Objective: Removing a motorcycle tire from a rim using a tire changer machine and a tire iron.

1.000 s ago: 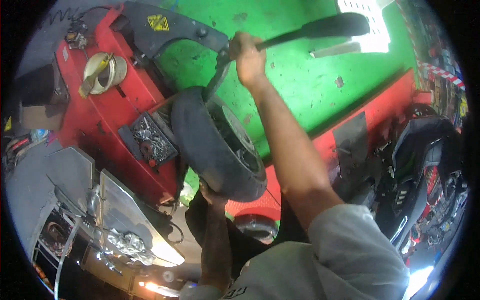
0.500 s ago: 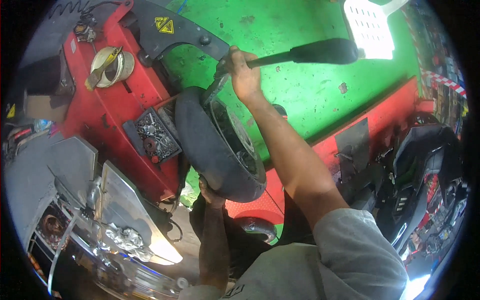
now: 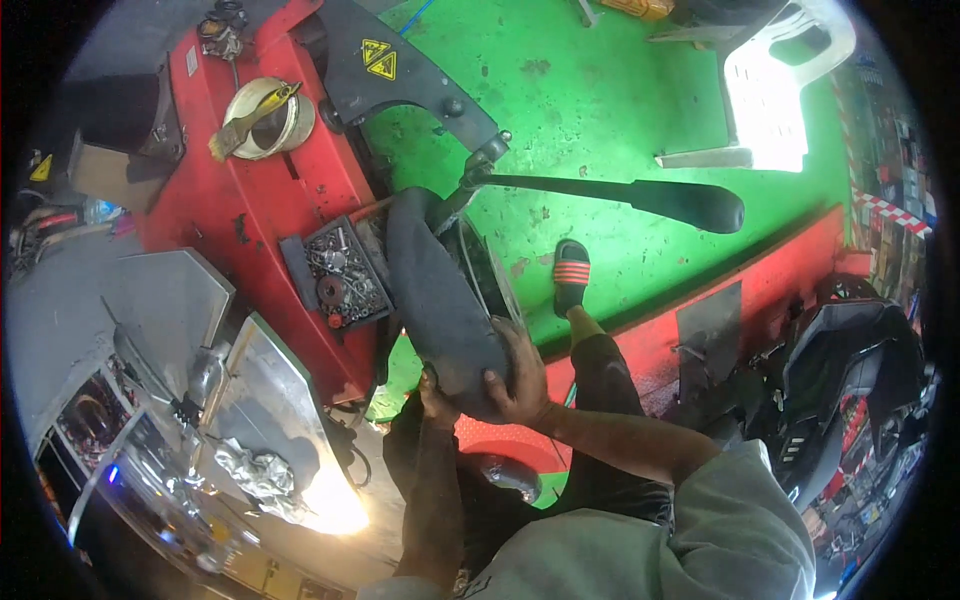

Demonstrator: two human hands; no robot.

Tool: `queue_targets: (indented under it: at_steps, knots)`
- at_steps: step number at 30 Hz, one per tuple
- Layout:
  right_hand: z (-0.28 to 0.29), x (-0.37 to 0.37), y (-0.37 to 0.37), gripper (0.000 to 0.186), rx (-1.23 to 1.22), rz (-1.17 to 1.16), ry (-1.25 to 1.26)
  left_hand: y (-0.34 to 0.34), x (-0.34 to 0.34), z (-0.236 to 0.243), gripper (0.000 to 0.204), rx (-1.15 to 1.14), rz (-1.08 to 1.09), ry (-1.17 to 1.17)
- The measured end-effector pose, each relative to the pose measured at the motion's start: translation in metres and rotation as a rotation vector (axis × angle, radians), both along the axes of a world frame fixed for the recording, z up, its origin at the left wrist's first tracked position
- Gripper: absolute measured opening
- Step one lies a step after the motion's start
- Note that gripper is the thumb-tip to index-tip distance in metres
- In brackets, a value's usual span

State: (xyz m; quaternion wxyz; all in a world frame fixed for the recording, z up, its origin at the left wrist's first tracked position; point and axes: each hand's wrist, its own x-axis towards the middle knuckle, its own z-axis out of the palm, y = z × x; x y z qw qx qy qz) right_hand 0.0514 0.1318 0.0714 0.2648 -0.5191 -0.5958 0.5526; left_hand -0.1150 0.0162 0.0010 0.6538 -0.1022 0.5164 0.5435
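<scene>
Yellow warning labels [image 3: 379, 59] on the grey arm [image 3: 430, 100] of the tyre changer [image 3: 250, 215]
Both grips hold the tyre [image 3: 437, 290] beside that machine: left hand [image 3: 436, 402] cupping its near edge, right hand [image 3: 522, 382] clasping it, thumb on tread, elbow bent.

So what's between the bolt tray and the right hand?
Head view: mostly the black tyre. The right hand grips its lower right edge; the bolt tray sits off its left side.

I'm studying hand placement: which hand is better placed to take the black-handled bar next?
Probably the right hand: it touches the tire closer to the bar, while the left hand is farther left, lower in view.
</scene>
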Motion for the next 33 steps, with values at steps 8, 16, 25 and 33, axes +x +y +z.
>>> queue_targets:
  at_steps: [8,16,25,33]
  knots:
    - [-0.006,-0.008,-0.02,0.067,0.131,-0.08,-0.2,-0.001,-0.011,0.003,0.091,0.059,-0.132,-0.059]
    - [-0.008,0.009,-0.002,0.066,0.091,-0.032,-0.093,0.026,0.012,0.03,0.084,0.058,-0.148,0.089]
    - [-0.001,0.009,0.001,0.084,-0.204,0.022,0.149,0.018,0.015,0.015,0.084,0.04,-0.043,0.146]
    - [-0.003,0.01,0.01,0.092,-0.382,-0.033,0.205,0.035,0.031,0.028,0.083,0.011,-0.053,0.168]
